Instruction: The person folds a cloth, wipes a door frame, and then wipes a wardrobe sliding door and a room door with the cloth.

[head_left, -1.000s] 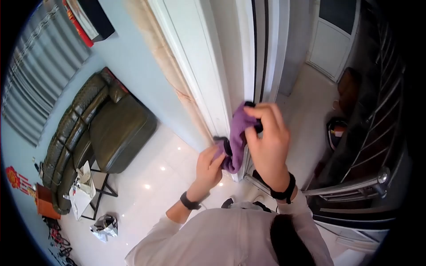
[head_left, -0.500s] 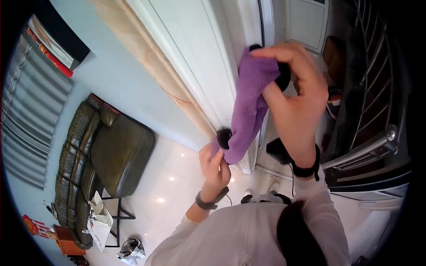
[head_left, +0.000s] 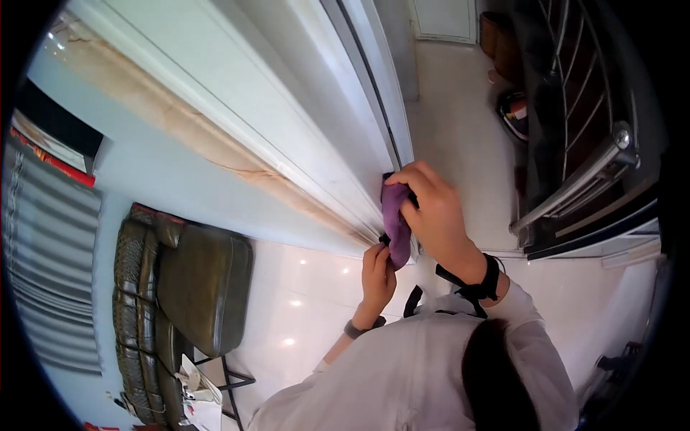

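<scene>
Nearest, at the end of a pale sleeve (head_left: 514,307), the right hand (head_left: 437,219) is partly curled, thumb and fingers pinching the upper end of a purple cloth (head_left: 394,215). The left hand (head_left: 377,279) is lower, its fingers closed on the cloth's bottom end. The cloth hangs bunched between them at the outer edge of a white door frame (head_left: 316,93), near the frame's foot; whether it presses on the frame or only hangs in front cannot be told. Dark bits show beside the fingers, too small to identify. The handling looks under way rather than finished: both ends are gripped, and the cloth is neither spread flat nor set down. The frame's surface gives no clear sign of how much is done or left. Beyond the hands is the shiny tiled floor (head_left: 309,276), then a dark green sofa (head_left: 201,287) by the wall on one side and a metal railing (head_left: 571,190) on the other. Farthest, past the frame's outer edge, is a white door (head_left: 444,18).
</scene>
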### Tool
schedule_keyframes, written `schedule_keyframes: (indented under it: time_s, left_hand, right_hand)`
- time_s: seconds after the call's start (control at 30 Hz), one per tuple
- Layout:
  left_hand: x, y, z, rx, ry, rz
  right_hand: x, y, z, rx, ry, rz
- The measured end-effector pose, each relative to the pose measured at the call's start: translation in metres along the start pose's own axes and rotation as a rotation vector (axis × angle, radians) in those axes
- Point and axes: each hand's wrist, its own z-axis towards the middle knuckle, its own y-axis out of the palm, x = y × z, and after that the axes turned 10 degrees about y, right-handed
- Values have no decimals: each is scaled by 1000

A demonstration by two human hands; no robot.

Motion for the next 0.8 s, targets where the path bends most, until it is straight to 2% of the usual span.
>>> schedule_keyframes:
  time_s: [0.27, 0.37, 0.5, 0.6, 0.8]
  left_hand:
    - [3, 3, -13, -266, -23, 90]
    - [14, -8, -14, -188, -36, 147]
    - [46, -29, 1, 112, -140, 133]
    - [70, -42, 33, 349, 47, 263]
    - [106, -46, 77, 456, 152, 231]
  right_hand:
    - [57, 17, -30, -164, 26, -99]
    - [54, 7, -27, -176, 9, 15]
    - [21, -21, 4, -122, -132, 217]
    - [-2, -37, 38, -13, -337, 251]
    - [-42, -37, 89, 178, -624, 249]
